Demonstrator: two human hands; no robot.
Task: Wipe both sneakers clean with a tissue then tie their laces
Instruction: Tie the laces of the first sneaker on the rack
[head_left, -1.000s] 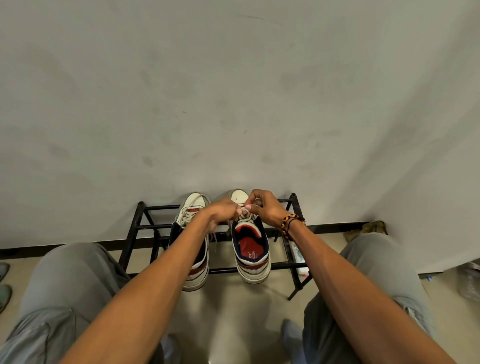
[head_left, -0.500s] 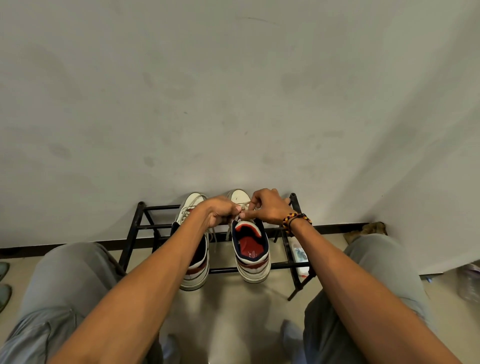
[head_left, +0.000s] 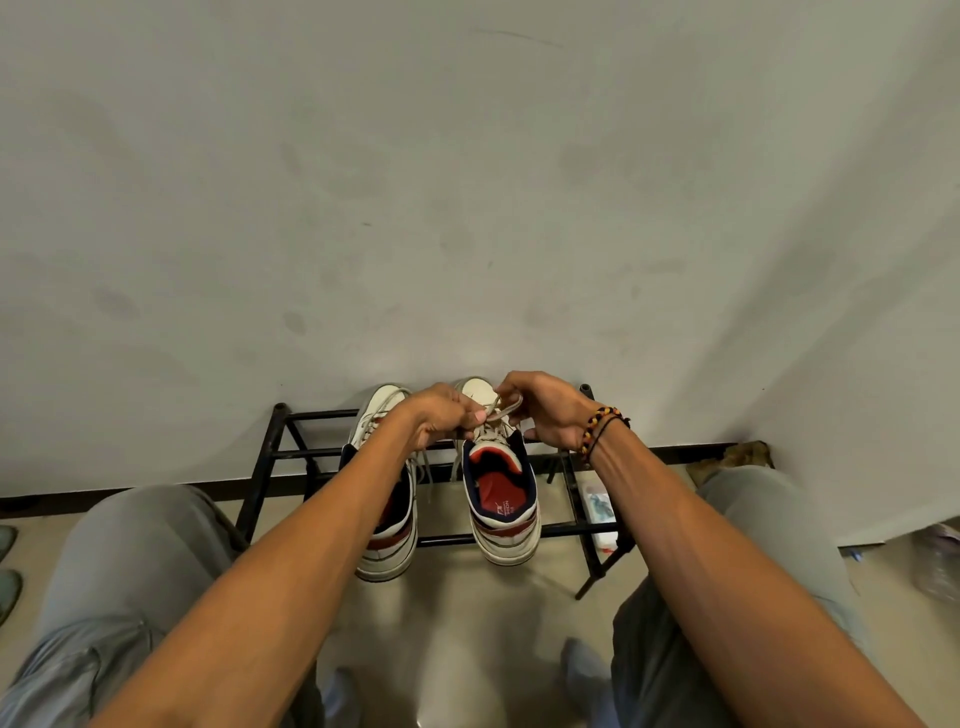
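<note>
Above the right sneaker (head_left: 501, 499), both arms reach forward; left hand (head_left: 441, 415) and right hand (head_left: 545, 410) fingers pinch its laces (head_left: 497, 410).

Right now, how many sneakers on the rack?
2. The left sneaker sits beside the right sneaker on the black rack; both hands work the right one's laces.
</note>
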